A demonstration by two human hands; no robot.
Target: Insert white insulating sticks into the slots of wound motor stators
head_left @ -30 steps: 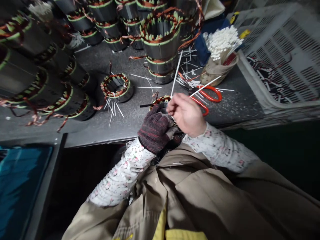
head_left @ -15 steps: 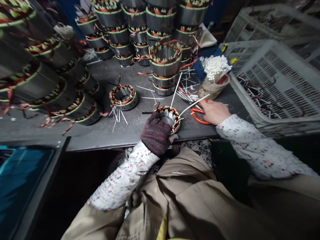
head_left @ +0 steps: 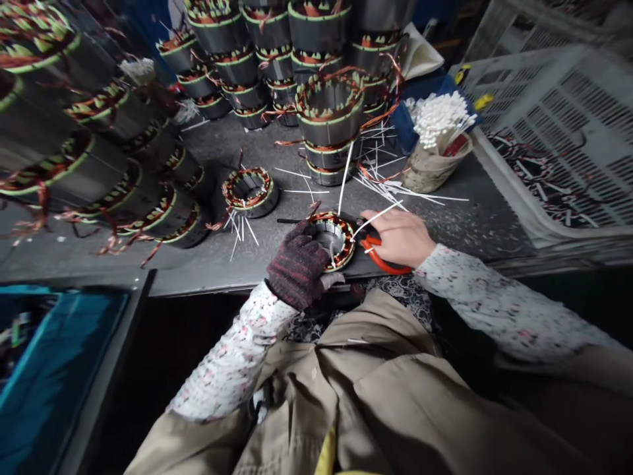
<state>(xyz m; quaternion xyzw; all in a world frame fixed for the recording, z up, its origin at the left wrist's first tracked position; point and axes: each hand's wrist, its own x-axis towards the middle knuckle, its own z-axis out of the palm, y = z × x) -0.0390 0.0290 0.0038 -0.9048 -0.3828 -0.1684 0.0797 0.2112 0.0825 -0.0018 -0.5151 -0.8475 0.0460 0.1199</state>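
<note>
My left hand [head_left: 300, 265], in a dark knitted glove, grips the near left side of a motor stator [head_left: 349, 247] at the table's front edge. The stator is a metal ring with copper windings, and white cable ties [head_left: 346, 175] stick up from its far and right sides. Red-handled pliers [head_left: 388, 265], or cutters of that kind, are in my bare right hand [head_left: 399, 236]. Their dark jaws are close to the stator's right rim; whether they touch a tie I cannot tell. Left of this stator lies another one [head_left: 250, 192] with several tie ends fanned out below it.
Stacked stators [head_left: 331, 119] stand at the back and along the left. Loose white ties [head_left: 390, 188] lie beyond my right hand, near a cup [head_left: 438, 161] packed with more ties. A white plastic crate [head_left: 558, 145] with short wires is at the right.
My right hand has moved left with the pliers, from beside the loose ties to the stator's right rim. My left hand stays on the stator. The camera view has shifted slightly.
</note>
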